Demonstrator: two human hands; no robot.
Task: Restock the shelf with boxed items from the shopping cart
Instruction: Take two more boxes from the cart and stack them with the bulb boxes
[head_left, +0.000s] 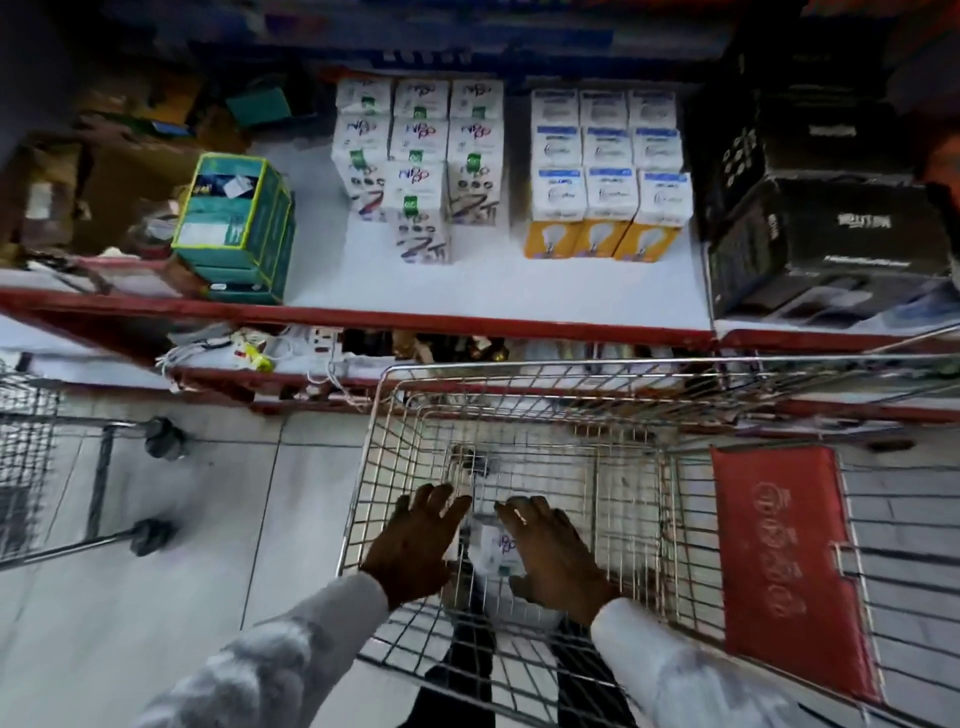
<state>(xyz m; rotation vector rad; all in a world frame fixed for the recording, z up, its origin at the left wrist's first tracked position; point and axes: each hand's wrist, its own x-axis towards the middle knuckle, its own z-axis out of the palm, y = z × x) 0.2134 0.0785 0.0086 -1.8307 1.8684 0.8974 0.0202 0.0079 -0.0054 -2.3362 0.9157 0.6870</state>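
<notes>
Both my hands reach down into the wire shopping cart (519, 415). My left hand (415, 545) and my right hand (550, 551) press against the two sides of a small white box (496, 551) at the cart's bottom. Most of that box is hidden by my fingers. On the white shelf (493, 286) with a red front edge stand rows of matching white boxes (421, 156) and, to their right, white and orange bulb boxes (608, 171).
A green box (234, 218) stands at the shelf's left, black boxes (831, 223) at its right. A red flap (784, 561) hangs in the cart's right side. A second cart (31, 457) is at the left. A lower shelf (311, 358) holds cables and sockets.
</notes>
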